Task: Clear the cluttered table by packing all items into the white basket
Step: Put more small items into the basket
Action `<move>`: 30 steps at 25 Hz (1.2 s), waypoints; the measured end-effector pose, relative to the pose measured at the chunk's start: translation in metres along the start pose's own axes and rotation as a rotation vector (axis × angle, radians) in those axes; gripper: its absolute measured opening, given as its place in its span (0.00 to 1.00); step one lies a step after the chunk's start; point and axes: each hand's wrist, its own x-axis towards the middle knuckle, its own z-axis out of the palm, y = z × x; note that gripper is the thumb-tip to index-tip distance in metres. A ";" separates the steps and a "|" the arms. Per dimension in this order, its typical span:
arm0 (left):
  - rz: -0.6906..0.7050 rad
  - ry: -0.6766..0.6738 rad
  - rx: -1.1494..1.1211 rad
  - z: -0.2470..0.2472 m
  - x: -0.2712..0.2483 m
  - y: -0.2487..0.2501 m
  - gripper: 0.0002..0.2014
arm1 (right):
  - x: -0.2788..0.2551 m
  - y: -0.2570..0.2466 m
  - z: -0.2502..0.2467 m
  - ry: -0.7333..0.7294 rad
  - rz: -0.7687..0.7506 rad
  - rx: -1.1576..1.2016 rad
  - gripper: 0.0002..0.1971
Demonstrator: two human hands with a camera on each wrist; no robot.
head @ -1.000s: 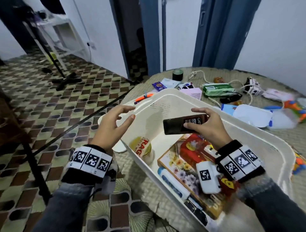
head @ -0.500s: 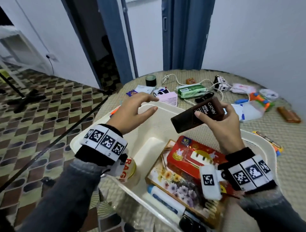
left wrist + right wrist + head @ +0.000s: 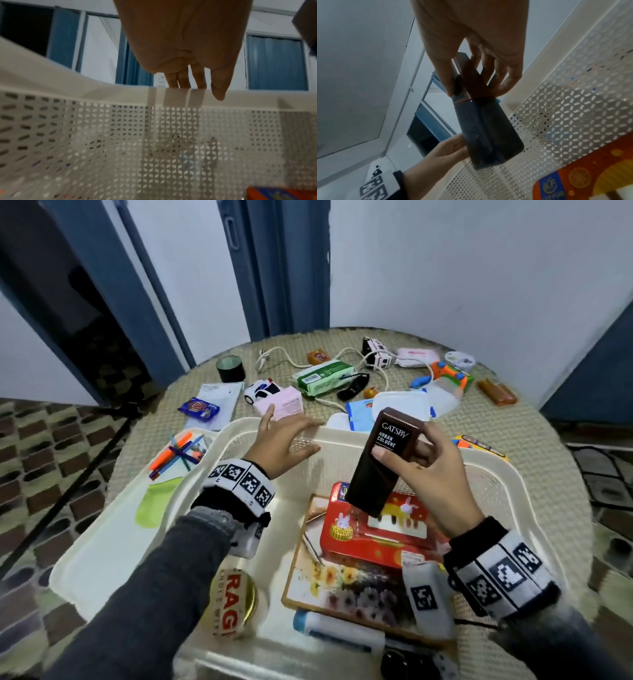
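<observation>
Brown cologne bottle (image 3: 382, 462), labelled GATSBY URBAN COLOGNE: held above the white basket (image 3: 486, 474), over the far end of the red box (image 3: 376, 529). Long axis steeply tilted, close to upright; labelled end up and leaning far-right, plain end down and near-left, just over the box. In the right wrist view the bottle (image 3: 481, 121) is seen lengthwise, its broad end towards the camera.

Right hand (image 3: 428, 474): curled round the upper part of the bottle, thumb pressed on the label face, fingers wrapped behind.

Left hand (image 3: 281, 446): fingers straight and spread, held at the basket's far rim; in the left wrist view the fingertips (image 3: 183, 82) are seen at the rim's edge, nothing grasped. Whether the rim is touched cannot be told.

Change from half a second ago: bottle then lay nearly level, label end to the right, at the far rim; it is now stood on end and brought lower and nearer, over the red box. Left hand has moved from the near-left rim towards the middle of the far rim.

Also in basket: flower-printed box (image 3: 346, 580) under the red box, gold-lidded jar (image 3: 233, 601) at near-left.

On table (image 3: 534, 419) beyond: green packet (image 3: 323, 376), black tape roll (image 3: 230, 368), pink box (image 3: 286, 405)
</observation>
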 end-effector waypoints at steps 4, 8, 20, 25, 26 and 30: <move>0.032 0.074 -0.132 0.016 0.016 -0.016 0.14 | -0.006 -0.001 0.008 -0.015 0.014 -0.051 0.20; 0.083 0.158 -0.052 0.026 0.022 -0.021 0.12 | -0.023 0.010 0.015 -0.117 0.061 -0.254 0.20; 0.121 0.154 -0.038 0.027 0.026 -0.029 0.15 | -0.064 0.055 0.062 -0.951 0.212 -0.835 0.26; 0.117 0.162 -0.035 0.027 0.025 -0.028 0.15 | -0.076 0.072 0.070 -1.206 0.246 -1.000 0.29; 0.118 0.167 -0.041 0.027 0.024 -0.028 0.15 | -0.079 0.075 0.071 -1.256 0.265 -1.012 0.29; 0.124 0.175 -0.043 0.028 0.024 -0.027 0.15 | -0.079 0.079 0.067 -1.404 0.360 -0.981 0.30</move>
